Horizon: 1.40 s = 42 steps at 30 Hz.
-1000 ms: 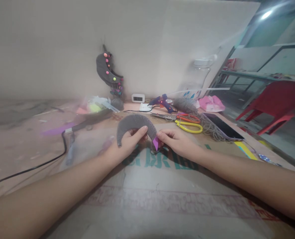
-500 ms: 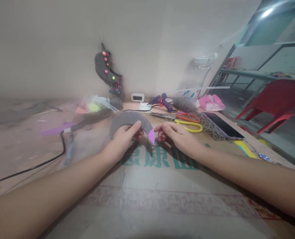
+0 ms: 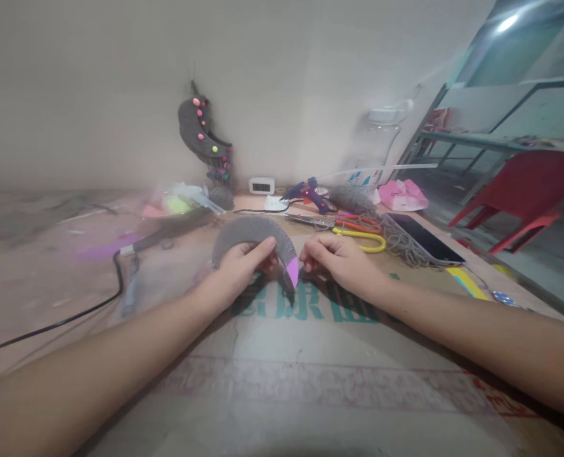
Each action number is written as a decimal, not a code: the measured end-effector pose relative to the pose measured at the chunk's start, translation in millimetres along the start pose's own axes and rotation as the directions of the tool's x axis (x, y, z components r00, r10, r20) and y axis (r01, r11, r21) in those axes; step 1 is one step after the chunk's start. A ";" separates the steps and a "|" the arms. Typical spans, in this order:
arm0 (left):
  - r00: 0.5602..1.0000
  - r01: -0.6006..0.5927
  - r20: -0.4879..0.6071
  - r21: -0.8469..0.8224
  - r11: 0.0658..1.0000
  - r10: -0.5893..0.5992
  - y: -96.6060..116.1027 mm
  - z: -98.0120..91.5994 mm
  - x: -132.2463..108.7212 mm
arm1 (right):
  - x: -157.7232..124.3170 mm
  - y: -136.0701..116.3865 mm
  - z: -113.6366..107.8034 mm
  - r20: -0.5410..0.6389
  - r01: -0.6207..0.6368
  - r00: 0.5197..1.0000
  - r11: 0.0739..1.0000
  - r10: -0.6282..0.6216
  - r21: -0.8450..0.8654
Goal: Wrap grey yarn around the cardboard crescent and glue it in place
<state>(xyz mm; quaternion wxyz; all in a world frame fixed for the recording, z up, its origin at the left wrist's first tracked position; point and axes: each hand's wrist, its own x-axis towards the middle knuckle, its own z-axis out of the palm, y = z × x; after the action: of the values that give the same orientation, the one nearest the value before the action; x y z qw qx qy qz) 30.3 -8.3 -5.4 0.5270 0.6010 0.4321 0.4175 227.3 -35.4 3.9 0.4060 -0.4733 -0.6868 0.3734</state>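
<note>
My left hand (image 3: 243, 261) pinches a crescent shape (image 3: 250, 230) wrapped in grey yarn, thumb on top and fingers underneath. The crescent's right tip is bare and purple (image 3: 292, 273), pointing down toward me. Just right of that tip, my right hand (image 3: 330, 254) is closed, fingers curled and thumb pressed against them. Whatever lies in its grasp is too thin or hidden to make out. Behind the right hand are yellow-handled scissors (image 3: 365, 240) and a loose heap of grey yarn (image 3: 405, 244).
Cardboard (image 3: 282, 343) with green characters covers the table. At the back stand a blue glue gun (image 3: 309, 192), a small digital clock (image 3: 261, 186) and a clear bottle (image 3: 374, 146). A phone (image 3: 424, 239) lies right. A decorated crescent (image 3: 198, 127) hangs on the wall. A black cable (image 3: 89, 309) runs left.
The crescent has tipped slightly, its purple end now lower and a little further right. My right hand has turned, its fingers curled in more closely beside the tip.
</note>
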 end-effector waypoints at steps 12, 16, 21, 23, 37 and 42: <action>1.000 -0.005 -0.015 0.043 0.999 0.006 1.6 -1.0 0.8 | -1.6 -0.4 1.1 -0.051 0.023 0.998 0.998 -0.026 -0.053; 1.000 -0.001 0.007 0.043 0.999 0.000 0.0 -1.0 0.6 | -2.6 -2.6 0.3 -0.014 0.047 0.999 0.995 -0.048 -0.084; 1.000 0.000 0.007 0.041 0.999 0.000 -0.7 -0.6 1.4 | -3.3 -4.8 0.5 0.013 0.066 0.998 0.990 -0.065 -0.128; 1.000 -0.001 0.005 0.043 0.999 0.000 -0.8 -1.0 1.9 | -3.4 -5.3 1.1 0.014 0.070 0.998 0.987 -0.068 -0.145; 1.000 0.004 -0.013 0.062 0.998 -0.003 1.9 0.1 -0.5 | -4.1 -3.6 -1.5 -0.011 -0.020 1.000 0.996 0.019 -0.090; 0.999 -0.014 0.040 0.103 0.995 0.010 2.3 0.0 -0.5 | -1.3 0.9 -0.9 -0.012 -0.002 1.000 1.000 0.002 -0.004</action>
<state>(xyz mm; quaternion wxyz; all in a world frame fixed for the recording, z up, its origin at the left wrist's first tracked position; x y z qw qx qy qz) 30.2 -9.0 -3.2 0.5010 0.6383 0.4390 0.3857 228.7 -36.2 3.2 0.4089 -0.4768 -0.6847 0.3697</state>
